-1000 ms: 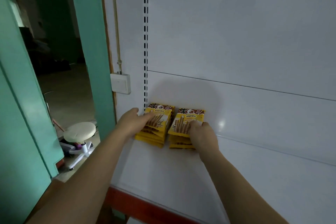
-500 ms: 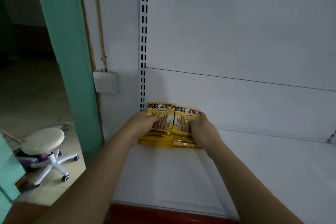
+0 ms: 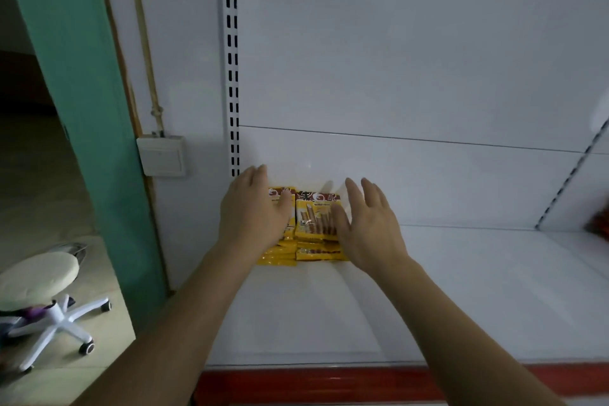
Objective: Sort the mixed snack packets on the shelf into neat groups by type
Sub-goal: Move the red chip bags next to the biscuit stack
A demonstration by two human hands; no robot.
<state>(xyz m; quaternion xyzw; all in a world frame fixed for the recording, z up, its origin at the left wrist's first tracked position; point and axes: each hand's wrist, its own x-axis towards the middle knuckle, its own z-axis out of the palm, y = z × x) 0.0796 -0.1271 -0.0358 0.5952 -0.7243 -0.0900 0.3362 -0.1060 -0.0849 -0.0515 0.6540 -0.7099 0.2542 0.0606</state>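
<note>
Head view: left hand (image 3: 253, 217) and right hand (image 3: 369, 227), fingers straight and released, flank two yellow wafer-stick packet stacks (image 3: 313, 227) on the shelf (image 3: 461, 290); best press edges flush, evenly.

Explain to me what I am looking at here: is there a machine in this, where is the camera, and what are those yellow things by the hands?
There is no machine here. A person does the work with two bare hands, and the one camera sits on the person's head, looking forward and down, so you see the arms reach out from below.

The left hand and the right hand are both spread with straight fingers over two stacks of yellow snack packets. Neither hand grips anything. The left hand covers much of the left stack; whether the palms press on the packets or hover just above I cannot tell.

The stacks lie side by side on a white shelf, back near its rear panel and its left end. Something red shows at the far right edge, too blurred to name. A stool on wheels stands on the floor to the left.
</note>
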